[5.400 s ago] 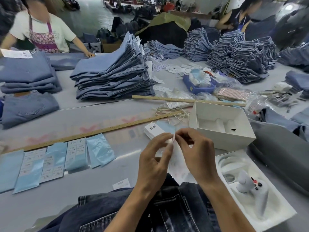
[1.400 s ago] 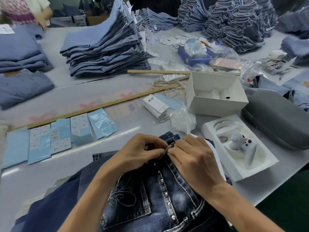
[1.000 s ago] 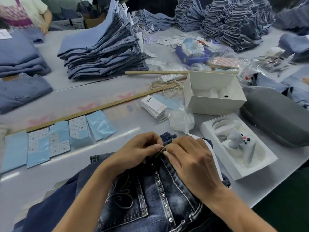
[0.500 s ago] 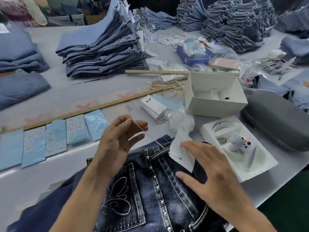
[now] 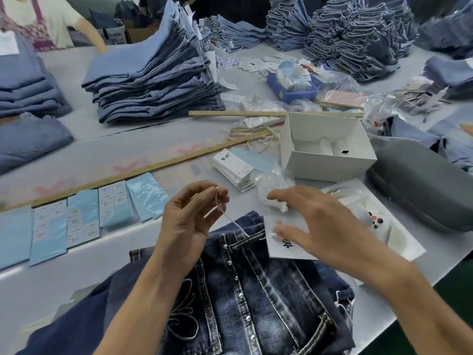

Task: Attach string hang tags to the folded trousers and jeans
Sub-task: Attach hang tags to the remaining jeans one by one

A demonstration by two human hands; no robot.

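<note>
Thin string [image 5: 231, 221], limp and light, is pinched in the left hand [image 5: 190, 221]; right hand [image 5: 325, 226], fingers apart, hovers over the stiff paper tag [image 5: 279, 248] on soft jeans [image 5: 256, 290].

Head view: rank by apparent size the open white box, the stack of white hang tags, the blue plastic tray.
1. open white box
2. blue plastic tray, though it lies farther from the camera, so the gap is unsure
3. stack of white hang tags
</note>
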